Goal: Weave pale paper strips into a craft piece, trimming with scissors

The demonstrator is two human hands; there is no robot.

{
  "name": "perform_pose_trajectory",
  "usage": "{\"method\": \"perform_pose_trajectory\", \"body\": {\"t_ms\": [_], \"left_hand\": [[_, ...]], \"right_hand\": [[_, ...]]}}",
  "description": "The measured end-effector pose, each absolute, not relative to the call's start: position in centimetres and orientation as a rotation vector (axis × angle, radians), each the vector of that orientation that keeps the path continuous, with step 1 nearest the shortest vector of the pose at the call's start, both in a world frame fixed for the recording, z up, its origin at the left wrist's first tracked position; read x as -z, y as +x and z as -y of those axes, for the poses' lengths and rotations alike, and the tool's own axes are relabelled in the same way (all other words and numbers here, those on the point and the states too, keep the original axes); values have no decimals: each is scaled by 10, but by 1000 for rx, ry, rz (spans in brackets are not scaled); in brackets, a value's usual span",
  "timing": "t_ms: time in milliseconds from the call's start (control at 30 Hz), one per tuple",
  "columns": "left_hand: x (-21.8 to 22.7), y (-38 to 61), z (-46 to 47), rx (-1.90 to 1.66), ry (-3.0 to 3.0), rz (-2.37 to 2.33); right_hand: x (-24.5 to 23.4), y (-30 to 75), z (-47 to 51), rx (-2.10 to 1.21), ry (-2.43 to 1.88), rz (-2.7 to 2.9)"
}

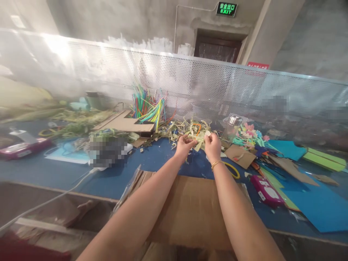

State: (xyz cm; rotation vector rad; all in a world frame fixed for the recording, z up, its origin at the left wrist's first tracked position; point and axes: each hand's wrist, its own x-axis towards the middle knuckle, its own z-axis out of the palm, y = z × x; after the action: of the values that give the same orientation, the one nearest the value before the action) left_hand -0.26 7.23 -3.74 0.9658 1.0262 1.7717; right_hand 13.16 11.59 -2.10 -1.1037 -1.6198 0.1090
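Observation:
Above the back part of the blue table, my left hand [186,145] and my right hand [212,145] are close together, fingers pinched. Between them is a pale yellow-green paper strip [200,138], gripped from both sides; its exact folds are too blurred to make out. Right behind the hands lies a heap of pale paper scraps [174,129], with a bent orange strip [197,127] near it. A yellow ring [234,170] rests by my right wrist, which wears a bracelet. Under my forearms, brown cardboard [195,206] lies at the table's front edge.
Coloured pipe cleaners [148,105] stand behind an open cardboard box [122,121]. To the right are a glass jar [233,127], paper flowers [250,135], a purple device [266,191] and blue sheets [320,203]. A white cable [54,201] crosses the left edge. A perforated metal screen [163,72] closes the back.

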Motion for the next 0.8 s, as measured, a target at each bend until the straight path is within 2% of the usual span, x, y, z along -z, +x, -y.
{"method": "perform_pose_trajectory", "body": {"t_ms": [167, 500, 667, 800], "left_hand": [[35, 2, -62, -1530, 1035, -941], [28, 1, -59, -1602, 1065, -976], [29, -1, -61, -1607, 998, -1050], [32, -2, -66, -1612, 976, -1095]], "right_hand": [[35, 123, -123, -465, -1035, 1574], [32, 109, -111, -1098, -809, 1350], [32, 108, -108, -1158, -778, 1377], [36, 106, -112, -945, -879, 1433]]}}
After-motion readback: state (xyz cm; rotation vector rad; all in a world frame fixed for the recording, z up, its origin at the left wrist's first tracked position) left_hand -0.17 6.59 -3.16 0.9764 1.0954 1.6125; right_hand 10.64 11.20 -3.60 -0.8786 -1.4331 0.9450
